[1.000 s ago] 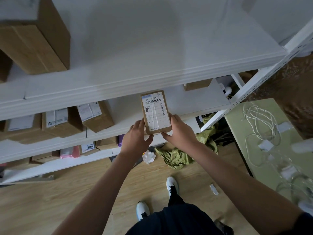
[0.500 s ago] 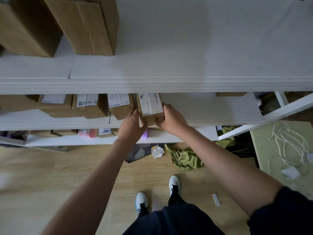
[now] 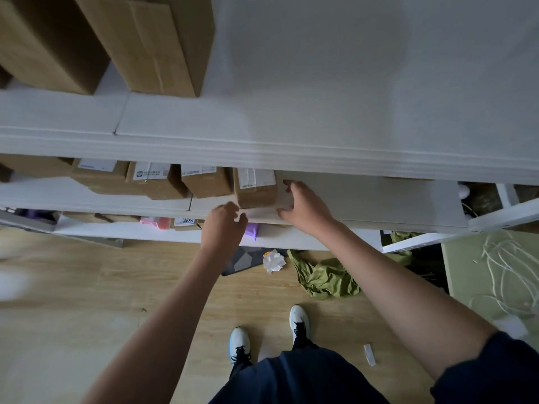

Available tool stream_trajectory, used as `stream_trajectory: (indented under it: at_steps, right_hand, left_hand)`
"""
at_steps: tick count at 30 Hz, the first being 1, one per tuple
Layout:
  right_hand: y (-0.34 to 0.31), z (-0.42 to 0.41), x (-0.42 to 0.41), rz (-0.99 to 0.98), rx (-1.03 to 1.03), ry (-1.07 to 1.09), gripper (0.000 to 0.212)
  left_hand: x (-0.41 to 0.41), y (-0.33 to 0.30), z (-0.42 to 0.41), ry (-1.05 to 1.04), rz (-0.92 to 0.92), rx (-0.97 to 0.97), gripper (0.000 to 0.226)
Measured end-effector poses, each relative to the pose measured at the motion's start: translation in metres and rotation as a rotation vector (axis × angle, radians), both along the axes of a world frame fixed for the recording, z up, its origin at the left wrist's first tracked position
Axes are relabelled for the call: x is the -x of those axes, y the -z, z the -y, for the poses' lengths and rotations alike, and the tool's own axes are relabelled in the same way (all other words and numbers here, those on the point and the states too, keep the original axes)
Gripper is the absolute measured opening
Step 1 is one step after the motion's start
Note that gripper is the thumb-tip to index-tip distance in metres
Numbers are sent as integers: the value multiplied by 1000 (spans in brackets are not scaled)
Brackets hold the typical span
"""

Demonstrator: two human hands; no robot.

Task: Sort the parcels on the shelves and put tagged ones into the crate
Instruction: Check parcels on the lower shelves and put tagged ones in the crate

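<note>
A small brown labelled parcel (image 3: 256,189) stands on the middle shelf (image 3: 364,196), at the right end of a row of several labelled boxes (image 3: 151,182). My right hand (image 3: 303,207) grips the parcel's right side, fingers curled round its edge. My left hand (image 3: 223,225) is just below and left of the parcel, at the shelf's front edge, fingers loosely curled and holding nothing. No crate is in view.
Two large cardboard boxes (image 3: 122,42) stand on the top shelf at the left. The bottom shelf (image 3: 186,233) holds small parcels and a pink item. On the wooden floor lie a green cloth (image 3: 323,277) and crumpled paper (image 3: 273,260). A green table (image 3: 493,275) with white cables stands right.
Both hands carried the parcel from in front of the shelves onto the middle shelf beside the other boxes. My left hand has come off it; my right hand still holds its side.
</note>
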State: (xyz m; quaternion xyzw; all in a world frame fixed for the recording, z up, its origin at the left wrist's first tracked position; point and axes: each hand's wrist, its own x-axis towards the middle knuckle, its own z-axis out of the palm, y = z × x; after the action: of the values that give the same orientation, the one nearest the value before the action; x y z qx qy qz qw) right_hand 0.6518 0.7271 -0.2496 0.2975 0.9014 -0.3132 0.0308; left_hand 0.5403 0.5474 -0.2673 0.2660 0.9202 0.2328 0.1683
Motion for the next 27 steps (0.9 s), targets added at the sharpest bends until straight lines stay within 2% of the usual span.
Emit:
stream_trajectory:
  at_steps: [6,9,12,16,19,23,27]
  right_hand:
    - [2,-48,-93,7,-37,109,69]
    - [1,-82,-141,43,-66,199,66]
    - [0,-115,-182,75,-76,307,58]
    - [4,-158,-215,120,-90,426,63]
    - [5,-188,-228,147,-76,486,68]
    - [5,-224,-232,160,-71,508,65]
    - [5,-251,-226,120,-52,507,48]
  left_hand:
    - [-53,6,-34,170,-4,35,12]
    - [-78,-2,-74,259,-36,-72,11]
    - [-102,-7,-118,344,-10,-139,17]
    - [-124,-2,-172,449,15,-111,24]
    - [-135,-4,-206,472,38,-83,32]
    - [-141,-9,-248,409,103,-95,44]
    - [-145,-12,-286,336,137,70,52]
